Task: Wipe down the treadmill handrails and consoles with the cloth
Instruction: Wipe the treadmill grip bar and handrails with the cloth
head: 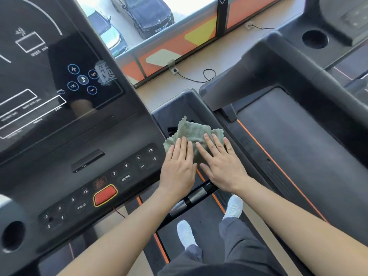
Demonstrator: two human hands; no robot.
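Note:
A crumpled green cloth lies at the right end of the treadmill console, over the top of the right handrail. My left hand lies flat on the cloth's near left part, fingers straight. My right hand presses flat on its near right part, fingers spread. The two hands sit side by side, almost touching. The black console has a dark glossy screen, numbered buttons and a red stop button. A short black grip bar with silver sensors runs just below my hands.
A second treadmill stands to the right, its console and cup holder at the upper right. My feet in white shoes stand on the belt below. A window with parked cars and floor cables lie ahead. Another cup holder sits at the lower left.

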